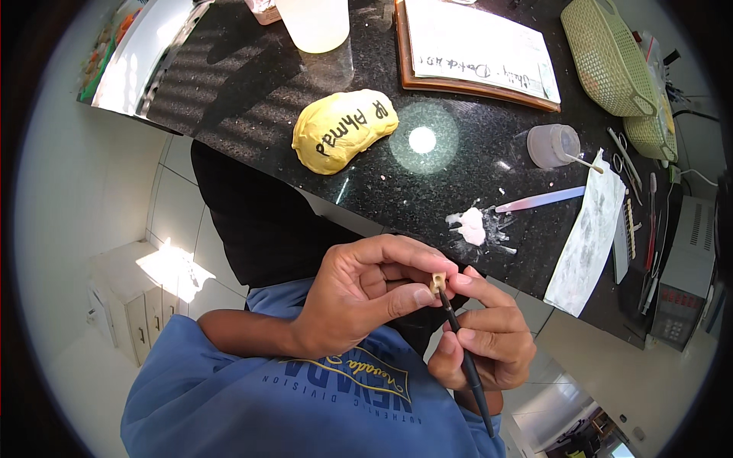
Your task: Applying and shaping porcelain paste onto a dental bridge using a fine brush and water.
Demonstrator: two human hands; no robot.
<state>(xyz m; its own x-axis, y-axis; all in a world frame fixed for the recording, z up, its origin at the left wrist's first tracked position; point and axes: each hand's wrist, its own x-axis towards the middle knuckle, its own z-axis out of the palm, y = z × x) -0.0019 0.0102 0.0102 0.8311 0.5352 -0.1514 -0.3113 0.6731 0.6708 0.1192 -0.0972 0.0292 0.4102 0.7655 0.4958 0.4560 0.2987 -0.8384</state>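
Note:
Close in front of my chest, my left hand (366, 286) pinches a small cream tooth-coloured piece (438, 279), like a dental crown, between thumb and fingertips. My right hand (492, 332) grips a slim black-handled tool (469, 362) like a pen. The tool's tip meets the near side of the small piece; what kind of tip it has is too small to tell. Beyond my hands, a pinkish-white dab of paste (472, 227) is smeared on the black speckled countertop (412, 202). Beside it lies a pink-to-blue translucent stick (538, 200).
A yellow moulded lump (343, 131) with handwriting sits left of centre. At the right are a cloudy jar (553, 146) with a swab across it, a smudged paper strip (584, 237), a grey device (683, 267) and a woven basket (607, 57). A brown-edged board (477, 93) bears papers.

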